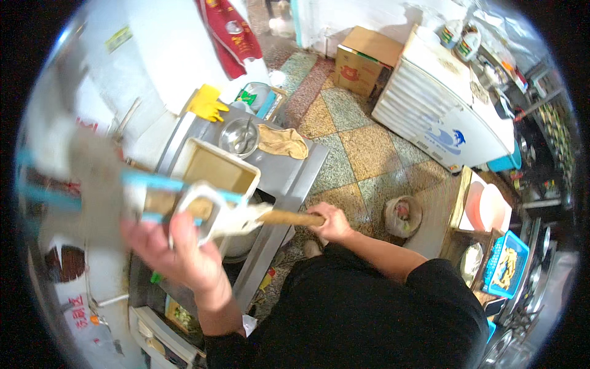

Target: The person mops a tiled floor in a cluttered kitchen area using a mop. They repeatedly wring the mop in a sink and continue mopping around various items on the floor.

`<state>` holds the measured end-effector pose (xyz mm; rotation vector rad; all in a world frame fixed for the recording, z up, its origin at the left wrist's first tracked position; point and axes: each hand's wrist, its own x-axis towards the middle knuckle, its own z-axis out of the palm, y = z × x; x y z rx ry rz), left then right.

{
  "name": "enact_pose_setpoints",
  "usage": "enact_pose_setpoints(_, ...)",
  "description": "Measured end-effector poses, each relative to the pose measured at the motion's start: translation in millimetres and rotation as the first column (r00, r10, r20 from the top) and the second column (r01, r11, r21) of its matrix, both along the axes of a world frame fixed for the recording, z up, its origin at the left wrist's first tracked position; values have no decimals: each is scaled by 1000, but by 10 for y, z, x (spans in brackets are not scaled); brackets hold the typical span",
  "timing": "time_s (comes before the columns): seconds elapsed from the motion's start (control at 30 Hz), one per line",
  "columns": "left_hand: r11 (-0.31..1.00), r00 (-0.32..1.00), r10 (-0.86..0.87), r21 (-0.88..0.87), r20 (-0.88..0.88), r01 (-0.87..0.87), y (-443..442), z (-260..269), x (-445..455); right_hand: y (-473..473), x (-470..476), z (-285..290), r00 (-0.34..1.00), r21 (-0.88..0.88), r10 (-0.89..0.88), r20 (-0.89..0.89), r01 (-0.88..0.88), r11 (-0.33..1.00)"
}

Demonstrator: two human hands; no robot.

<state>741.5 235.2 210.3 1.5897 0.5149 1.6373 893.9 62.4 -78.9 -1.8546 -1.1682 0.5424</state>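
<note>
A long-handled tool with a brown wooden handle lies across both hands. My right hand is closed around the handle's near end, in front of my body. White wrapping covers the shaft farther left, beside a white loop-shaped bracket. My left hand holds the tool at this bracket, thumb on top, fingers blurred. Beyond it, a blurred grey head with blue and white parts points left. Behind the tool, a beige rectangular tub rests on the steel counter.
On the counter are a metal bowl, a tan cloth and yellow rubber gloves. A lined waste bin stands on the tiled floor. Rightward are a white chest freezer, a cardboard box and a blue basket of food.
</note>
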Motion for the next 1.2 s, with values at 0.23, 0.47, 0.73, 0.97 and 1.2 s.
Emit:
enact_pose_setpoints(0.23, 852, 856, -515, -83, 44, 517, 192, -107, 2169, -1365, 723, -836, 799, -523, -601, -19, 504, 687)
enact_pose_setpoints(0.47, 113, 298, -950, -789, 93, 604, -468, -2187, 3747, -1456, 1680, -871, 749, -347, -660, -53, 606, 716)
enact_pose_setpoints(0.73, 49, 690, -718, -984, 85, 171, -609, -3102, 5522, -1317, 2992, -271, 816, -459, -578, -6, 511, 727)
enact_pose_setpoints(0.97, 30, 846, -533, -999, 0, 19, -87, -3648, 6524, -1647, 3958, 799, 922, -597, -346, -174, 181, 782)
enact_pose_setpoints(1.2, -190, 851, -523, -980, 51, -58, 252, -4417, 7185, -1408, 4901, 1486, 635, -785, -605, -481, -4, 620)
